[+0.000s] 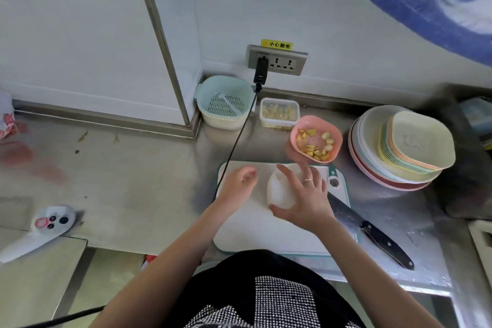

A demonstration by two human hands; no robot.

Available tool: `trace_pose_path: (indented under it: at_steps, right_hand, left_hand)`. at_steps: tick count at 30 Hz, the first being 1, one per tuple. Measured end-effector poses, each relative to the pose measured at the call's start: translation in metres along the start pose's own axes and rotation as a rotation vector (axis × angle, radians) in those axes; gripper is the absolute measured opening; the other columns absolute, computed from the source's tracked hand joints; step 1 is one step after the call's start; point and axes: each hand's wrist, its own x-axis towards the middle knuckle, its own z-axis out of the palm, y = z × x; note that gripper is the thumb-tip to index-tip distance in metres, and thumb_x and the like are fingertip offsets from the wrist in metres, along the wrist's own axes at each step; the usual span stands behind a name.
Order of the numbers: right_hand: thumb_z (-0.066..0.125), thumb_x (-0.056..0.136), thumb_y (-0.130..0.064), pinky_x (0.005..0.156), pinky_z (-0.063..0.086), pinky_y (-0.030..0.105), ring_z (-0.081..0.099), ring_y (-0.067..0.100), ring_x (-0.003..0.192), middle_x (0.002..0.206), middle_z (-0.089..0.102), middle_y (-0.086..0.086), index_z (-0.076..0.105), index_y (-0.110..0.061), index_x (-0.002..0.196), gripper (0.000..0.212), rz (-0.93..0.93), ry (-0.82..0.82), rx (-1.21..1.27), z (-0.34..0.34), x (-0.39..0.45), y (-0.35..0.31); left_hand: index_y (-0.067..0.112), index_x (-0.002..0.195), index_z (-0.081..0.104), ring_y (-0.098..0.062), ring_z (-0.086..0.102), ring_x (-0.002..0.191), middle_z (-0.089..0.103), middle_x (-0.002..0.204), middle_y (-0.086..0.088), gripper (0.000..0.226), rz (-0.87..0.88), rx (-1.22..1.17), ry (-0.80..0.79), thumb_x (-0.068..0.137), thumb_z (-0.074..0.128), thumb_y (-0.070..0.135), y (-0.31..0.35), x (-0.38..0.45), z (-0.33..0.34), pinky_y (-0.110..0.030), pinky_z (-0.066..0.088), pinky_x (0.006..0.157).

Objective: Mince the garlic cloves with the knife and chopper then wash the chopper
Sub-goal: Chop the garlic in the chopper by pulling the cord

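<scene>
While the chopper [280, 192] stands on the board [266, 234], I judge the mincing step is in hand. My left hand [239, 181] hovers beside it, fingers loosely curled, holding nothing. My right hand [306, 194] cups the chopper, fingers spread over it. Next I'd need to press it down, probably; its contents are hidden. The colander [225, 101] holds a white utensil, the tub [279, 113] pale pieces, the pink bowl [315, 142] garlic cloves and yellow bits. The knife [372, 234] lies at the right.

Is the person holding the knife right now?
No. The knife lies untouched on the counter beside the cutting board, while the right hand rests on the white chopper.
</scene>
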Motion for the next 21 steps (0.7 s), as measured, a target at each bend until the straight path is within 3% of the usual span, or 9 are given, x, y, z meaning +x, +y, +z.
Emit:
trace_pose_path:
  at_steps: [5, 9, 11, 15, 19, 21]
  right_hand:
    - [0.057, 0.062, -0.078, 0.109, 0.000, 0.067, -0.008, 0.036, 0.144, 0.158, -0.013, 0.004, -0.006, -0.049, 0.145, 0.108, 0.061, -0.166, -0.196, 0.009, 0.007, -0.001]
    - [0.072, 0.056, -0.071, 0.106, 0.018, 0.071, -0.015, 0.039, 0.142, 0.155, -0.022, 0.001, -0.013, -0.052, 0.141, 0.122, 0.057, -0.324, -0.195, 0.001, 0.012, 0.000]
    - [0.078, 0.058, -0.061, 0.102, 0.027, 0.071, -0.016, 0.042, 0.141, 0.154, -0.024, 0.001, -0.014, -0.053, 0.140, 0.124, 0.064, -0.392, -0.182, -0.004, 0.017, 0.000]
    - [0.083, 0.055, -0.053, 0.095, 0.042, 0.062, -0.004, 0.043, 0.136, 0.152, -0.019, 0.002, -0.009, -0.054, 0.138, 0.124, 0.050, -0.437, -0.180, -0.006, 0.025, 0.000]
    - [0.083, 0.052, -0.052, 0.086, 0.051, 0.054, 0.010, 0.038, 0.131, 0.149, -0.005, 0.001, -0.002, -0.055, 0.136, 0.119, 0.034, -0.381, -0.161, -0.005, 0.024, -0.001]
    - [0.084, 0.053, -0.050, 0.091, 0.048, 0.053, 0.016, 0.037, 0.128, 0.147, 0.003, 0.004, 0.006, -0.052, 0.136, 0.114, 0.073, -0.336, -0.040, -0.010, 0.023, -0.001]
  left_hand:
    - [0.012, 0.125, 0.062, -0.016, 0.057, 0.114, 0.062, 0.125, -0.002, 0.037, -0.064, 0.018, -0.130, 0.095, 0.043, 0.003, -0.013, -0.009, 0.011, -0.035, 0.047, 0.100]
    - [0.024, 0.109, 0.067, -0.017, 0.055, 0.081, 0.068, 0.095, -0.003, 0.053, -0.060, 0.002, -0.249, 0.084, 0.037, -0.011, -0.013, -0.009, 0.019, -0.029, 0.045, 0.069]
    - [0.018, 0.112, 0.069, -0.017, 0.054, 0.075, 0.068, 0.087, -0.005, 0.052, -0.113, -0.060, -0.263, 0.084, 0.037, -0.011, -0.012, -0.007, 0.022, -0.026, 0.043, 0.064]
    - [0.006, 0.121, 0.064, -0.023, 0.057, 0.075, 0.064, 0.084, -0.011, 0.044, -0.287, -0.254, -0.242, 0.091, 0.036, -0.009, -0.007, -0.005, 0.024, -0.025, 0.047, 0.066]
    - [0.015, 0.125, 0.060, -0.021, 0.065, 0.088, 0.068, 0.109, -0.016, 0.040, -0.366, -0.361, -0.269, 0.095, 0.041, -0.002, -0.002, -0.011, 0.022, -0.018, 0.055, 0.067]
    - [0.016, 0.125, 0.059, -0.020, 0.066, 0.091, 0.068, 0.109, -0.012, 0.033, -0.388, -0.480, -0.237, 0.097, 0.044, 0.005, 0.002, -0.013, 0.022, -0.021, 0.054, 0.071]
